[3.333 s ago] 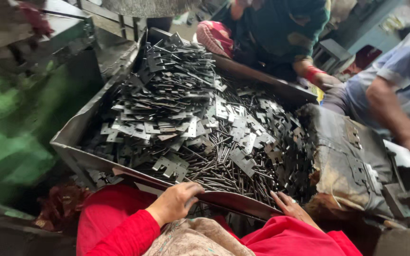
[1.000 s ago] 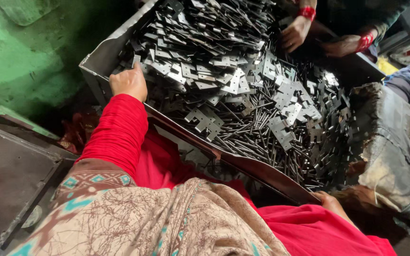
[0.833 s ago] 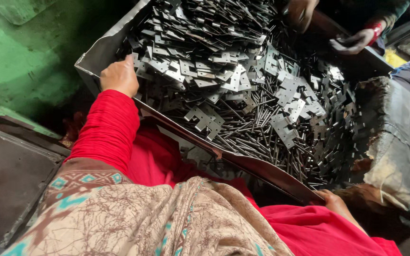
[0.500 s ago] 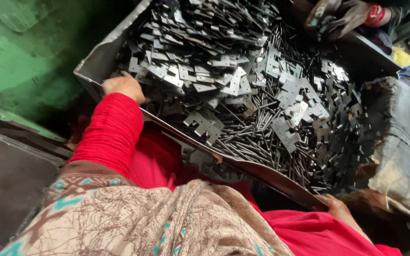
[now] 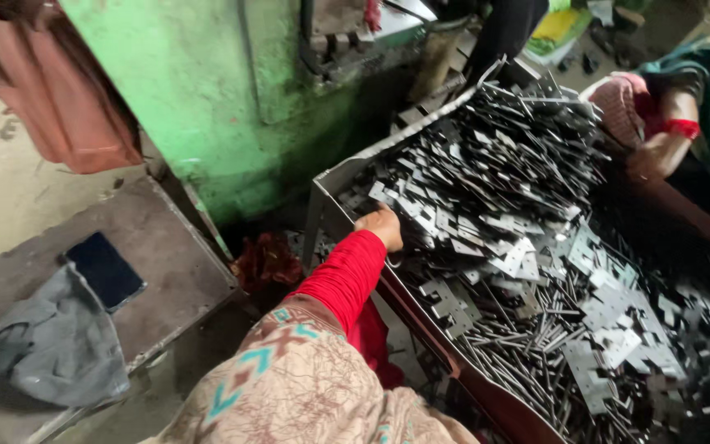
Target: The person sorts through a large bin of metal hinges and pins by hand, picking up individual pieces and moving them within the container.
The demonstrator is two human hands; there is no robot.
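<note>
The view has swung toward nine o'clock since half a second ago: the green machine body (image 5: 207,107) now fills the upper left, a low grey platform (image 5: 166,271) has come into sight at eight o'clock, and the metal tray (image 5: 326,185) has slid toward three o'clock. The left hand (image 5: 381,226) has crept further over the tray's near rim and now lies on the heap of flat stamped metal pieces (image 5: 486,214); its fingers curl down among them, but I cannot tell whether they close on any piece. The red sleeve (image 5: 343,275) leads back to a patterned shawl (image 5: 289,386) at six o'clock. The right hand, earlier at the tray's lower edge, is now out of the frame.

The pieces, grey plates mixed with thin rods, fill the tray from twelve o'clock down to five o'clock. At two o'clock another person's hand (image 5: 651,156), a red bangle at its wrist, rests at the far side of the heap, lower in the frame than before.

On the platform lie a dark blue flat rectangular pouch (image 5: 104,267) and, just beside it at seven o'clock, a crumpled grey cloth (image 5: 51,345). A rust-brown garment (image 5: 59,90) hangs at ten o'clock. No labels or signs can be made out.
</note>
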